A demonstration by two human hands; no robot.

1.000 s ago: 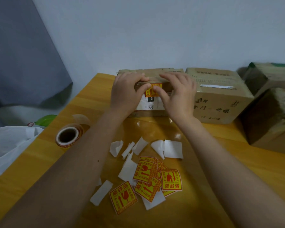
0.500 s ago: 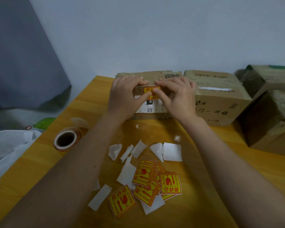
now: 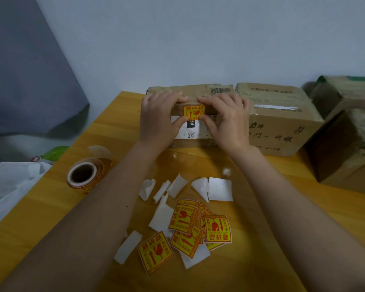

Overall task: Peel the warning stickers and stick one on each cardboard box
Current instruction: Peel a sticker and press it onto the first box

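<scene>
The sticker (image 3: 194, 112) lies on the near face of the left box (image 3: 190, 94), just above a white label (image 3: 190, 129), with both hands on it.

Risks, as judged from this position:
- Uneven pressure from the two thumbs may trap a crease or bubble; the sticker is thin and will not lift cleanly once bonded.
- The lower edge meets the label. Adhesion there may be weaker on the glossy surface, so that edge could curl.
- Pushing on the near face may slide the box toward the wall, since nothing visibly blocks it.
- The forearms pass over the loose stickers (image 3: 199, 224) and backing scraps (image 3: 219, 188) on the table (image 3: 282, 207); drawing the arms back low may scatter them.

Hand pose:
- Left hand (image 3: 158, 119): fingers curl over the top edge of the box, thumb pressing the sticker's lower left corner.
- Right hand (image 3: 228, 121): mirrored, fingers over the top edge, thumb at the lower right corner.
- Both hands thus clamp the box while pressing the sticker.

The other boxes (image 3: 278, 119) stand to the right; no sticker shows on their visible faces. The roll (image 3: 86, 175) lies near left.
</scene>
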